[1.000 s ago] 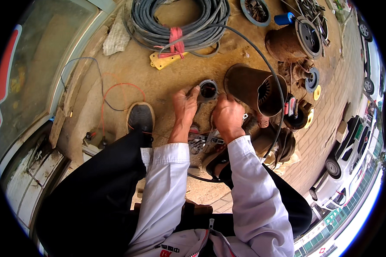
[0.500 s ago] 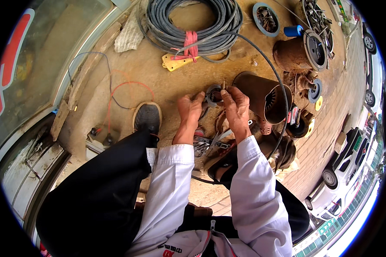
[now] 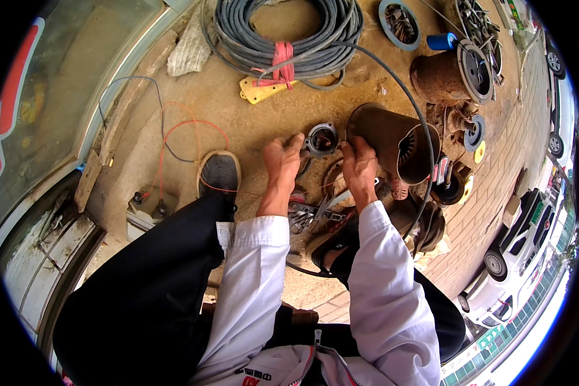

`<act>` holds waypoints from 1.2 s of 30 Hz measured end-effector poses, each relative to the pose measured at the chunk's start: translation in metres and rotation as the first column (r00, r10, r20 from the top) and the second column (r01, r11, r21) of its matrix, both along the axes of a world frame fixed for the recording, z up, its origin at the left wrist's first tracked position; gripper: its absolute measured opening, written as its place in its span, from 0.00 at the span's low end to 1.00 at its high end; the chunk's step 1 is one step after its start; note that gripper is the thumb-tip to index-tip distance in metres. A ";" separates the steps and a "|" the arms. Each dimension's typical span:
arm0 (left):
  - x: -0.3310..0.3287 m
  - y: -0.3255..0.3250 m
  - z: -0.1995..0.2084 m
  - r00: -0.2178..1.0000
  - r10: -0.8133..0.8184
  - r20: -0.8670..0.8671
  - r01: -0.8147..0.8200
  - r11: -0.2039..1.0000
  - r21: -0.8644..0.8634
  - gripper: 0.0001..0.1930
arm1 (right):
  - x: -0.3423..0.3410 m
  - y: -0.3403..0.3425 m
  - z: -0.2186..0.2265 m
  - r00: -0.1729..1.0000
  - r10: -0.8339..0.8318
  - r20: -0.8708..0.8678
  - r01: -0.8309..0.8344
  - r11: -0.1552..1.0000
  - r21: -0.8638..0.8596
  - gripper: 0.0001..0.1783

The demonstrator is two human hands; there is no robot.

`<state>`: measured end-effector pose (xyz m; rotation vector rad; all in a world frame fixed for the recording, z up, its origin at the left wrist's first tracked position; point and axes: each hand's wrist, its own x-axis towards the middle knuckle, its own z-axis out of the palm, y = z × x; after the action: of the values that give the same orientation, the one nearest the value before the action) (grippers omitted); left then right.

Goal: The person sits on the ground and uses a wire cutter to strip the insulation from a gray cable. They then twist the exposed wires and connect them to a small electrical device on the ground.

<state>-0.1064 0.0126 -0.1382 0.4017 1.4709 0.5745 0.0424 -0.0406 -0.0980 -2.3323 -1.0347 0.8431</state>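
Note:
My left hand (image 3: 280,168) is closed in a pinch beside the left edge of a round dark metal housing (image 3: 321,139), which has a hollow centre and lugs. Whatever lies between its fingertips is too small to name. On the other side of the housing, my right hand (image 3: 360,166) is also pinched, with a thin upright sliver showing at its fingertips. A fine orange wire (image 3: 315,189) runs below the hands. Right of the right hand lies a brown cylindrical motor casing (image 3: 379,132) on its side, with slots visible inside its open end.
A coil of black cable (image 3: 228,38) with a yellow socket strip (image 3: 257,92) lies ahead. Its cable crosses the casing. Rusty parts and a bowl of scrap (image 3: 400,26) stand at far right. A battery (image 3: 149,212) with wires sits left of my shoe (image 3: 220,175). Pliers (image 3: 331,207) lie near my feet.
My right hand has drawn back from over the round housing to its right side, uncovering its hollow centre. The left hand has barely shifted. The orange wire now shows between my forearms.

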 end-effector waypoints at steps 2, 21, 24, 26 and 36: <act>0.000 0.000 -0.002 1.000 -0.013 0.003 0.013 1.000 0.013 0.10 | -0.006 0.006 0.012 0.998 -0.046 0.036 0.044 0.997 0.056 0.13; -0.002 -0.005 -0.002 0.986 0.137 0.093 -0.126 0.986 -0.112 0.11 | -0.007 0.014 0.002 0.590 -0.347 -0.729 0.531 0.847 0.026 0.12; -0.001 -0.008 -0.009 0.984 0.148 0.104 -0.141 0.988 -0.066 0.10 | -0.015 0.017 0.012 0.873 -0.267 -0.408 0.328 0.941 0.086 0.10; -0.003 -0.006 -0.015 0.998 0.037 0.053 -0.036 0.999 -0.010 0.10 | -0.029 0.031 0.035 0.995 -0.103 0.006 0.101 0.984 0.144 0.10; -0.034 0.089 0.059 0.723 0.352 0.595 -0.510 0.852 0.117 0.14 | -0.067 0.102 0.101 0.923 0.150 -0.355 -0.093 0.981 0.171 0.11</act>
<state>-0.1404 0.1013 -0.0791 0.0677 0.9048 1.1839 -0.0251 0.0616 0.0035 -1.9031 -1.0449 1.1527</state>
